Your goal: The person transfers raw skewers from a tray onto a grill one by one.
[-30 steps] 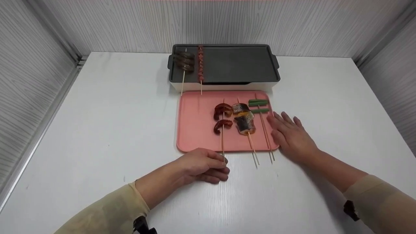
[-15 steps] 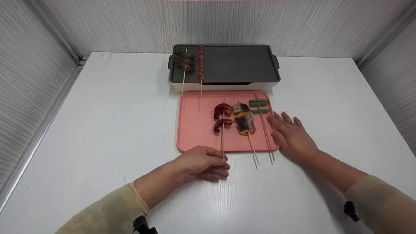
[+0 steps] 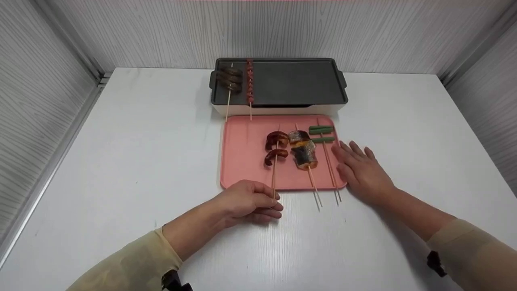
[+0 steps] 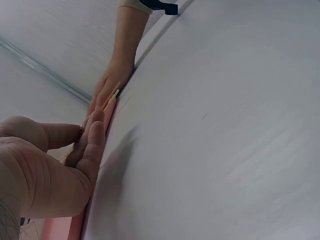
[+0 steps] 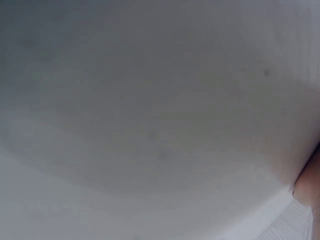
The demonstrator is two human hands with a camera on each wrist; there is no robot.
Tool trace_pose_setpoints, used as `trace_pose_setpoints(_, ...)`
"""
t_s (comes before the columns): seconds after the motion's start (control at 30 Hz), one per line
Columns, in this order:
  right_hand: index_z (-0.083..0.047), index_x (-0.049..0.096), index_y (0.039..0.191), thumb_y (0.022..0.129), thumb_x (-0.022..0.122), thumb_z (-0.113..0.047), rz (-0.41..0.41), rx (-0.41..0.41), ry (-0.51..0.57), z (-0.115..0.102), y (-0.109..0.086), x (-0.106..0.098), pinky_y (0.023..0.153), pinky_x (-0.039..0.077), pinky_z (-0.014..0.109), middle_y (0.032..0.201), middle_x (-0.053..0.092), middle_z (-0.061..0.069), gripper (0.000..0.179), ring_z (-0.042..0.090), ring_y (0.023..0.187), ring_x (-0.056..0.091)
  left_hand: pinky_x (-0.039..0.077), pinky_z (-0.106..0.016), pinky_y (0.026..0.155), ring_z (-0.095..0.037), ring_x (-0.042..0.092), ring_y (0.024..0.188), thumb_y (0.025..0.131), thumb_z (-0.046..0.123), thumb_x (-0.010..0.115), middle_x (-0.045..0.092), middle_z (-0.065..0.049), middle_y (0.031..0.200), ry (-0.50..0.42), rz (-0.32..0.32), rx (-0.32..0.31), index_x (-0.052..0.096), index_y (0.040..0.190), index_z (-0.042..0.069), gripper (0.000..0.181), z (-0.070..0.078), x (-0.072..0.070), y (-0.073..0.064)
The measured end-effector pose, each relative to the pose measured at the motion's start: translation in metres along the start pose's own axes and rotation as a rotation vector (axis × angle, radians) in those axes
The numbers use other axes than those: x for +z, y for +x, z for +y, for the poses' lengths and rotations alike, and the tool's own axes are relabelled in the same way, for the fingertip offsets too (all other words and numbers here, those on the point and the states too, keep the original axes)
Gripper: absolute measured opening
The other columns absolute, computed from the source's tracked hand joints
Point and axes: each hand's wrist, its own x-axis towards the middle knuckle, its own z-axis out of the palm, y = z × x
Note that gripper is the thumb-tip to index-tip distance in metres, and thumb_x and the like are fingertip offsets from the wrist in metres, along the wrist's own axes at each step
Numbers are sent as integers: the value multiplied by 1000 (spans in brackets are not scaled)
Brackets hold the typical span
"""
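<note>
- From where I stand, the left hand (image 3: 252,202) has thumb and fingers pinched round the bare stick of the dark red curled skewer (image 3: 277,141), just outside the near edge of the pink tray (image 3: 240,161).
- That skewer's two curled pieces sit over the tray, right of its middle, with the tip pointing to the far edge.
- The right hand (image 3: 365,173) grips nothing; it lies with fingers outstretched against the tray's right edge, close to the near right corner.
- Between the hands, the silvery fish skewer (image 3: 303,155) lies just beside the curled one, its stick jutting past the near edge.
- Beside it, along the tray's right edge, is the green skewer (image 3: 322,140), its stick also poking out over the near edge.
- Beyond the tray's far edge stands the dark grill (image 3: 299,83), near the table's (image 3: 161,121) far edge.
- Near the grill's left edge lie the brown skewer (image 3: 230,79) and the red beaded skewer (image 3: 250,83), sticks overhanging its near edge.
</note>
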Motion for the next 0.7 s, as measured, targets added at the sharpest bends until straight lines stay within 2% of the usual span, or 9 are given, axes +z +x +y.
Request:
trace_pose_setpoints(0.27,-21,28,170,114,38,-45,10,-3,14,-1,-1,-1,128,8,62,174,26,7,61,36,162,15,63,-36,86,-21,78,91,103,-3,60,77,-21,107,24,1,36,64,122,-11,21,-1,-2,-4)
trace_pose_setpoints(0.7,-21,29,169,114,39,-46,15,-8,11,1,0,0,128,8,62,174,27,8,61,36,162,15,64,-32,83,-22,79,92,103,-2,62,77,-22,108,69,-12,68,64,122,-11,21,7,-3,-10)
